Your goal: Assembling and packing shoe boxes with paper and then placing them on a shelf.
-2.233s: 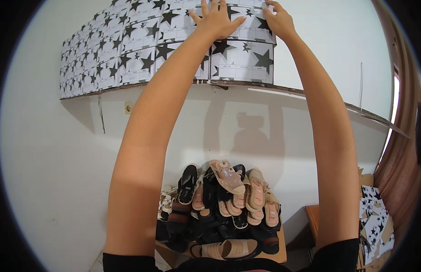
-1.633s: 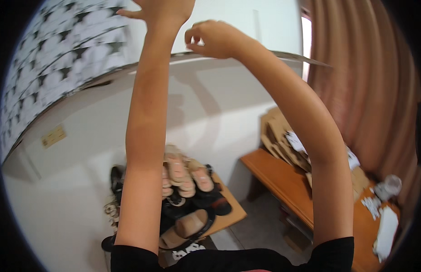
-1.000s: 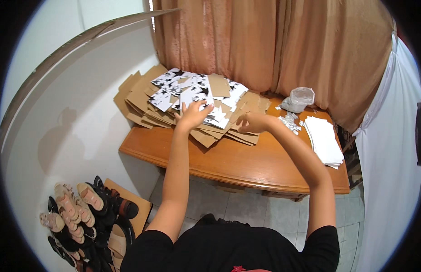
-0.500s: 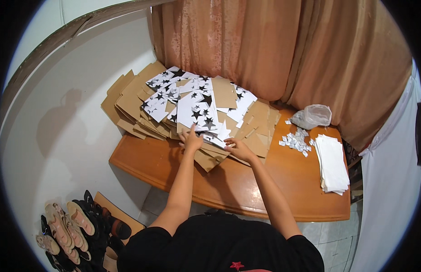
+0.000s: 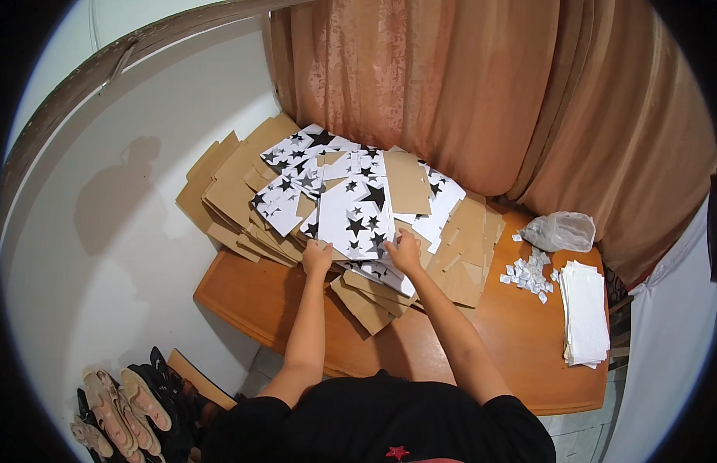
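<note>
A white flat cardboard sheet printed with black and grey stars [image 5: 339, 214] lies on top of the pile in front of me. My left hand [image 5: 317, 256] is closed on its near left corner, fingers partly hidden. On the near right side, my right hand [image 5: 405, 253] grips the same sheet with the thumb on top. Under and around it are more star-printed pieces [image 5: 281, 210] and plain brown flattened cardboard [image 5: 364, 305]. A bare brown panel [image 5: 407, 182] overlaps the pile just beyond my right hand.
The pile spreads over the far left of a wooden table [image 5: 250, 289]. To the right are small silvery packets [image 5: 530, 272], a clear plastic bag [image 5: 568, 231] and a stack of white paper pieces [image 5: 585, 315]. Brown curtains [image 5: 451, 85] hang behind; shoes [image 5: 115, 409] stand lower left.
My hands have moved from the pile's near edge to both sides of the star-printed sheet and closed on it. The whole view has shifted slightly.
</note>
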`<state>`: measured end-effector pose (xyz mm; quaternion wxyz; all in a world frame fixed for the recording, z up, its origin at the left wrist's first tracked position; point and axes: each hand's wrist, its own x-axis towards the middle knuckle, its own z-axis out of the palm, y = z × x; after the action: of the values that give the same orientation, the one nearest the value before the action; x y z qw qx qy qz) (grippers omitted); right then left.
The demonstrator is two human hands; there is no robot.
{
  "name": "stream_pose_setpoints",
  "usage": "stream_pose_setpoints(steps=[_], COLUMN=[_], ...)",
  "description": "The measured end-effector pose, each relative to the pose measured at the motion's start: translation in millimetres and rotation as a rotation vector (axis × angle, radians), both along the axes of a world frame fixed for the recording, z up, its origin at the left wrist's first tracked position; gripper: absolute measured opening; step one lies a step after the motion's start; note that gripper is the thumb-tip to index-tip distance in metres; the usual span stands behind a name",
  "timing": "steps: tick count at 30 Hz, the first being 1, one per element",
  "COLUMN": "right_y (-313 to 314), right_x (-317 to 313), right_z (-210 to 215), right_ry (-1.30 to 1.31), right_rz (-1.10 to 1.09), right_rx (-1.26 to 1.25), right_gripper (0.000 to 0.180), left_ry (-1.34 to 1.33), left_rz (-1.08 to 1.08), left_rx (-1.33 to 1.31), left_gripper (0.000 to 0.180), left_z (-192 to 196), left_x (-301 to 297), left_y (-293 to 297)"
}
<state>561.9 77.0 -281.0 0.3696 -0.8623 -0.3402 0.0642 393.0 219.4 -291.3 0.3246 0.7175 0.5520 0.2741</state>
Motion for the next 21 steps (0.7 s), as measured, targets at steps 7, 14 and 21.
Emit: stream_pose_setpoints(steps=[7,14,21], right_y=[12.5,-1.7,-36.7], right_x=[-10.5,0.8,60.5], right_z=[12.7,5.7,3.5], right_ry=[0.017,0.140,0.104], right_rz=[0.005,-0.025,-0.015], right_rx=[-0.165,0.044,0.429], right_gripper=[0.036,0.039,0.039], left_ry=[-0.195,-0.632,-0.934], left_rz=[0.006,0.007,-0.138], left_rx=[0.261,0.291,0.452], left_gripper=[0.031,0.016,0.020], left_z=[7.5,61.6,112.6], left_x=[4.8,33.7,42.0], left_y=[-3.6,-34.7,-80.8])
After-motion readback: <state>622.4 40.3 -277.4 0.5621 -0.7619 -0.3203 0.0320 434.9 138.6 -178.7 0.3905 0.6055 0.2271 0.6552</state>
